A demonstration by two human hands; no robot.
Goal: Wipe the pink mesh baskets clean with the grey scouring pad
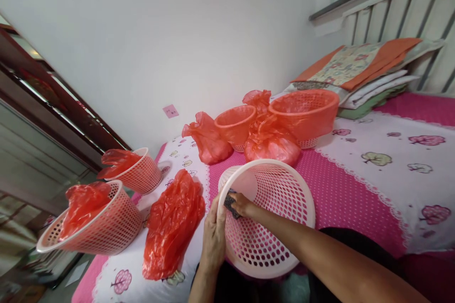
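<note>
A pale pink perforated plastic basket (pixel 308 199) lies tilted in front of me, its wide mouth turned my way. My left hand (pixel 213 234) is closed on the left side of its rim, the thumb toward the mouth. Reaching inside the basket, my right hand (pixel 243 204) is closed on a dark grey cloth (pixel 232 202) and presses it near the left inner wall. Part of the cloth is hidden by the fingers. A crumpled red plastic bag (pixel 174 225) lies on the bed just left of my left hand.
Two baskets with red bags, a near one (pixel 117 225) and a farther one (pixel 145 175), stand left. Behind are a red-wrapped basket (pixel 305 118), a smaller one (pixel 234 125) and knotted red bags (pixel 272 144). Folded bedding (pixel 359 68) lies at the back right, below the headboard (pixel 401 14).
</note>
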